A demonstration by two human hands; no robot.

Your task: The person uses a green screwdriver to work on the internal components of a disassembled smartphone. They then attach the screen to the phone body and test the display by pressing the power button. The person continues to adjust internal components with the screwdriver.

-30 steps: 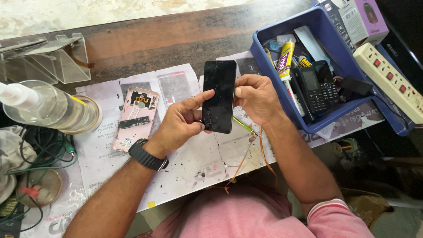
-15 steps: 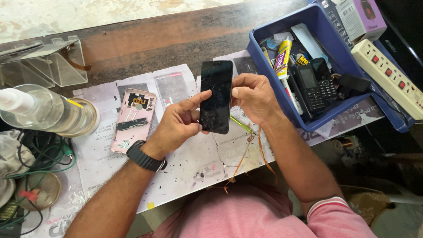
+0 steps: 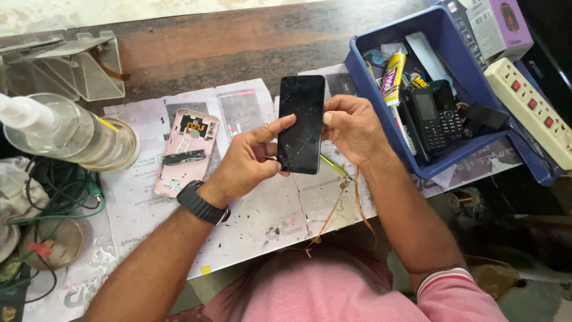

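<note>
Right now both hands grip a cracked black phone screen [image 3: 301,124] above the paper-covered bench. Left hand [image 3: 245,162] curls round its left edge, thumb across the glass; right hand [image 3: 353,126] pinches the right edge, fingers closed. Just left lies a pink phone shell [image 3: 187,152]; a blue tray [image 3: 453,167] sits at right.

Both forearms reach forward over the bench. The left hand [image 3: 247,164], a black watch on its wrist, pinches with thumb extended; the right hand [image 3: 353,128] curls closed, fingers gripping.
</note>
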